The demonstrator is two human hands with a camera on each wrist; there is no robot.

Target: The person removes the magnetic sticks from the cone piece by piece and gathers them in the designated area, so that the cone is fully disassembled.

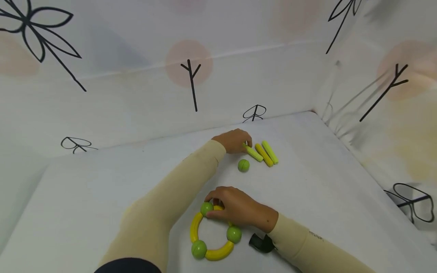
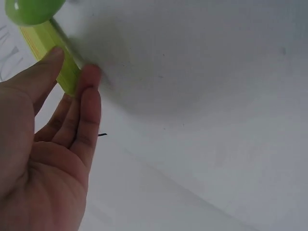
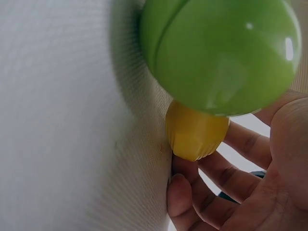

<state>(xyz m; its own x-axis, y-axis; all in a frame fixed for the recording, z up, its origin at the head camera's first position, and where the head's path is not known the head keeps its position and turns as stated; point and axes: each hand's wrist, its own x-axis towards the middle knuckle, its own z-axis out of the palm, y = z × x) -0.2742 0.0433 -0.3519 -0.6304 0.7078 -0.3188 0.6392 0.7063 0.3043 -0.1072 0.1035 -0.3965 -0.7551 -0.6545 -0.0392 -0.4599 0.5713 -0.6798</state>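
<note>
Head view: left hand (image 1: 235, 140) reaches far across the white table (image 1: 85, 197), fingertips on the left end of a light-green plastic stick (image 1: 253, 152); grip unclear from here. Just right of it lie an orange-yellow plastic stick (image 1: 264, 154) and a second light-green stick (image 1: 270, 152), side by side. A loose green plastic ball (image 1: 243, 165) sits just near of the sticks, apart from the hand. Right hand (image 1: 235, 207) lies near the body, fingers curled on the top of a partial ring of yellow curved segments and green balls (image 1: 212, 235), thumb and fingers at the top-left ball (image 1: 206, 208). A small black object (image 1: 260, 242) lies by the right wrist.

Left wrist view: left hand, thumb and fingers fairly straight, pinching the light-green stick between thumb and fingertips (image 2: 91, 77); green ball (image 2: 32, 9) at the top-left edge, beyond the stick.

Right wrist view: right hand fingers (image 3: 231, 178) curled around a yellow segment (image 3: 195, 131), which joins a big green ball (image 3: 221, 53) just above; table cloth fills the left.
</note>
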